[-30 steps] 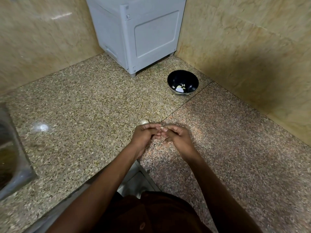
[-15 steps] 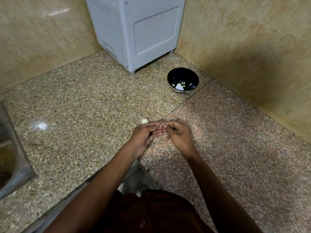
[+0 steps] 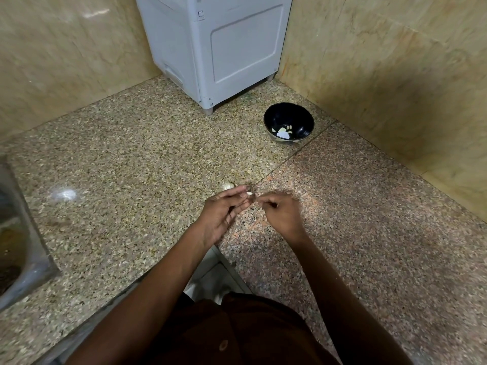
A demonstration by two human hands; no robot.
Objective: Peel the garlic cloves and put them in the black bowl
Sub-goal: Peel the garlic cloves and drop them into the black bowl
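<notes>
My left hand [image 3: 224, 212] pinches a small pale garlic clove [image 3: 249, 193] at its fingertips, just above the granite counter. My right hand [image 3: 283, 214] is beside it with curled fingers, its fingertips a little to the right of the clove; what they pinch is blurred. A garlic bulb [image 3: 227, 186] lies on the counter just behind my left hand. The black bowl [image 3: 303, 117] stands farther back to the right, with a few peeled cloves and white skin [image 3: 284, 130] inside.
A grey appliance [image 3: 218, 48] stands in the back corner, close to the bowl. Tiled walls close the counter at the back and right. A steel sink [image 3: 18, 248] is at the left edge. The counter's front edge runs under my forearms.
My hands, joined at the fingertips a second ago, have drawn slightly apart. The right hand has pulled to the right. The clove now shows at my left fingertips.
</notes>
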